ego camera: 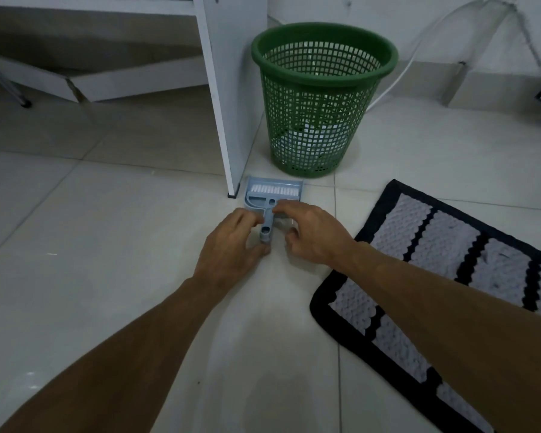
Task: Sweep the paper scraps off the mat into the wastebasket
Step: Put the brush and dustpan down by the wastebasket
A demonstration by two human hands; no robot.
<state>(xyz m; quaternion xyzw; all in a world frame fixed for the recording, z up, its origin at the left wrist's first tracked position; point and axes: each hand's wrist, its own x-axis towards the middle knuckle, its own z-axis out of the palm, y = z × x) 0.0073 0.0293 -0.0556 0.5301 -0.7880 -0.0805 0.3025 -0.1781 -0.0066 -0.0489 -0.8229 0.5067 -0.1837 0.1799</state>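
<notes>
Wastebasket [310,120] stands close, so if the left hand [231,242], curled on the brush [268,220] handle, yanks hard while the right hand [314,234] pinches the dustpan [295,186], both could skid into it.

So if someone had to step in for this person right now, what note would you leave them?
Left hand: fingers curled round the handle of the brush.
Right hand: fingers resting on the dustpan; grip unclear.
The brush sits nested in the dustpan on the floor tiles, in front of the green wastebasket. The mat lies to the right, with neither hand on it.
Done: tools reached.
Left: lift the set, sweep the mat, tip into the wastebasket. Scraps on the mat are too small to make out.
</notes>
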